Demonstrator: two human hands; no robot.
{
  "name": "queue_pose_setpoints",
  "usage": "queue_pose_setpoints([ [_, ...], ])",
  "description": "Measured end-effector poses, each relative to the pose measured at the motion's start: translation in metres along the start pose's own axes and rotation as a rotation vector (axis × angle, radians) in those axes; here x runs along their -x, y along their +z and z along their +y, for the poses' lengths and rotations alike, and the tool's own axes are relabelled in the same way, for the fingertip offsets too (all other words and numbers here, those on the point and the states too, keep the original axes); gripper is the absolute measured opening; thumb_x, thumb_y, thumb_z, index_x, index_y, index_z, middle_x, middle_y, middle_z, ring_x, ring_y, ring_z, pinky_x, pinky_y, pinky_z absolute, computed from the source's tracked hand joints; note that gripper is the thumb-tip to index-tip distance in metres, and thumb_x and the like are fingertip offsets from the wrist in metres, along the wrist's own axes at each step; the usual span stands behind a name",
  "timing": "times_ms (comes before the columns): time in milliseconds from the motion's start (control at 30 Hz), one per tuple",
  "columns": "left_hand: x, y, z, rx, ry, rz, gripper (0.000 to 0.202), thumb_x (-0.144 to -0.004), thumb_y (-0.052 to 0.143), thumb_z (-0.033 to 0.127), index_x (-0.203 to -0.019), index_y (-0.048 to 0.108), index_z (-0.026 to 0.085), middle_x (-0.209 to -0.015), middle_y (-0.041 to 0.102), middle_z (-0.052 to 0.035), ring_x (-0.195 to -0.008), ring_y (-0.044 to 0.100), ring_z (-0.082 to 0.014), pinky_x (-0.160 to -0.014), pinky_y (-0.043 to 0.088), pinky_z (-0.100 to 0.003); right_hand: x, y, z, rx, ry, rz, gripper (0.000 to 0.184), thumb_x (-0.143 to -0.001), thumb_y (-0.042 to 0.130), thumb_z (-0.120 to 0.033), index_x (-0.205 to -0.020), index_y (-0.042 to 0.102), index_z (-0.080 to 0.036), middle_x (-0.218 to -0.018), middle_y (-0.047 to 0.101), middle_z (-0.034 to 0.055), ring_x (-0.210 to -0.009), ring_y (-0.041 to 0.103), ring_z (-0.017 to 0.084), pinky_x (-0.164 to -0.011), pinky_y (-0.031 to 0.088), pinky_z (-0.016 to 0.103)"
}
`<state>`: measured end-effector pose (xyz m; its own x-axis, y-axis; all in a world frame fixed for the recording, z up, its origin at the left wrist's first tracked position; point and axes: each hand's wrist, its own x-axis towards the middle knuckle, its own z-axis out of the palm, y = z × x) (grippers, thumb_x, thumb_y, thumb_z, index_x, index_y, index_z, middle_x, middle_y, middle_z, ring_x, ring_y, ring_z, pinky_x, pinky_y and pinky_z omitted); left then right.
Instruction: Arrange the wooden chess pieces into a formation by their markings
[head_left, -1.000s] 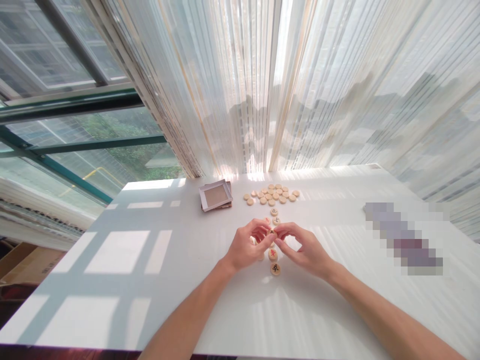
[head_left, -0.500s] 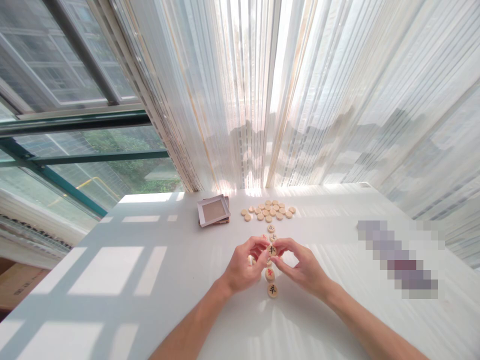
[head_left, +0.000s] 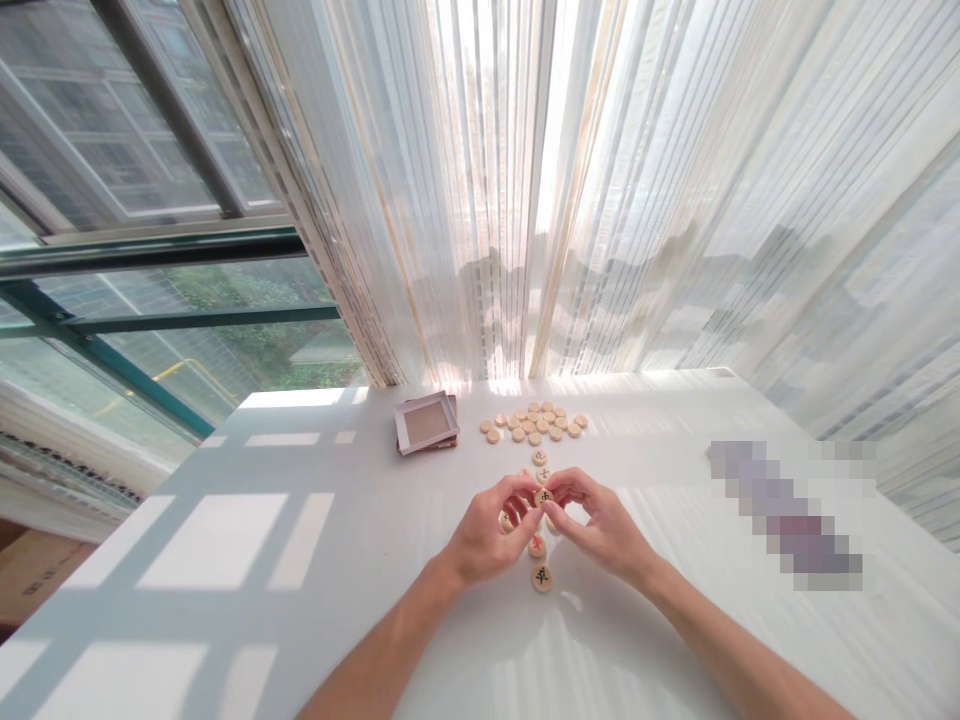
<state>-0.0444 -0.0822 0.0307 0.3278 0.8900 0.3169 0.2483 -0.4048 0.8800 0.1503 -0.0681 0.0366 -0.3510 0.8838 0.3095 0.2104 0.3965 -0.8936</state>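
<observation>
The white tabletop (head_left: 247, 620) carried a stacked shallow box (head_left: 426, 424); to the right of this box lay plain discs (head_left: 549, 421), marked discs (head_left: 537, 546) and a blurred object (head_left: 795, 525).

I count my 2 hands, left hand (head_left: 486, 532) and right hand (head_left: 609, 522), and 1 held disc (head_left: 544, 497). Near: 1 red-marked disc (head_left: 537, 546), 1 black-marked disc (head_left: 541, 577). Farther: 2 black-marked discs (head_left: 539, 457), others partly hidden. Far: roughly 18 plain discs (head_left: 534, 438). Left: 1 tray (head_left: 427, 424).
</observation>
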Motion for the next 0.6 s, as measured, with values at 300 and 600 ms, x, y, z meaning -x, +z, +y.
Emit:
queue_pose_setpoints([
  [300,0.002,0.0012,-0.0017,-0.093,-0.019,-0.032,0.023,-0.093,0.059,0.031,-0.114,0.06,0.023,-0.091,0.072,-0.0033,-0.073,0.066,-0.0147,-0.067,0.054,-0.027,0.0019,0.0018,0.0002,0.053,0.06,0.05,0.024,-0.094,0.06,-0.045,-0.087,0.063,-0.022,-0.076,0.071,0.0022,-0.069,0.068,0.018,-0.064,0.055,0.029],
  [600,-0.0005,-0.0025,-0.0004,0.066,-0.074,-0.014,0.027,-0.093,0.061,0.034,-0.116,0.057,0.02,-0.095,0.069,-0.0052,-0.077,0.066,-0.0151,-0.073,0.054,-0.028,0.0028,-0.0019,-0.0037,-0.038,-0.005,-0.048,0.017,-0.096,0.059,-0.033,-0.108,0.062,-0.023,-0.099,0.072,0.0064,-0.087,0.07,0.02,-0.082,0.058,0.035],
])
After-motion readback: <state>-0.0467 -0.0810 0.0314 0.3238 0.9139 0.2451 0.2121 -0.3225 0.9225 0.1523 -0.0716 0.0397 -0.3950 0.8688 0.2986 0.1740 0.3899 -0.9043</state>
